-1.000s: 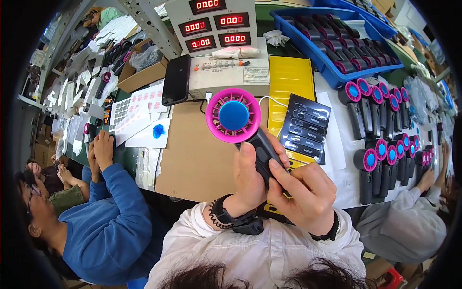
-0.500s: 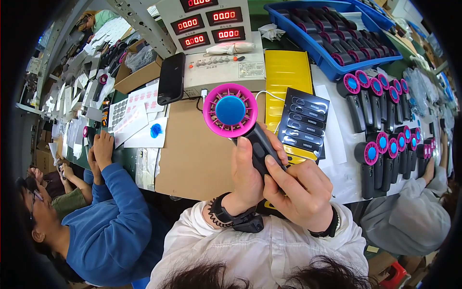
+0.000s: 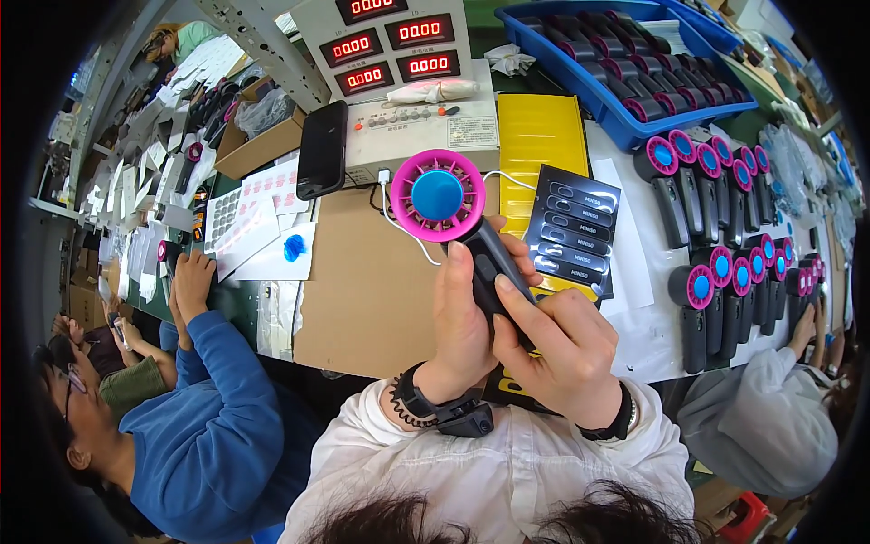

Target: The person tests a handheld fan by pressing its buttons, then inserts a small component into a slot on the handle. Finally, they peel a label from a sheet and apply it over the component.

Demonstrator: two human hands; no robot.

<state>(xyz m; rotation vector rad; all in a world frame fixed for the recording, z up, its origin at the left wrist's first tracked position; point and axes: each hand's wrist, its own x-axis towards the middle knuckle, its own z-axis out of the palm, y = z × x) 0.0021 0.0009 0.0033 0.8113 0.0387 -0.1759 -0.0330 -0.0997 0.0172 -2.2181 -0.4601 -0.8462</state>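
Observation:
A dark grey handheld fan with a pink grille and a blue disc at its centre is held up in front of me, its head tilted to the upper left. My left hand wraps round the handle, fingertips showing on the far side. My right hand grips the lower handle, with a fingertip laid on its front face. Under the fan lies a brown cardboard sheet. Just right of the handle, a dark sheet of glossy oblong stickers rests partly on a yellow tray.
A tester with red displays stands ahead, a white cable running from it. Left of it lies a black phone. Several fans lie in rows at right, below a blue bin of fan bodies. Co-workers sit on both sides.
The fan has risen slightly, its head shifting a little up and right, so more of the white cable shows. My right hand has moved slightly left along with the handle.

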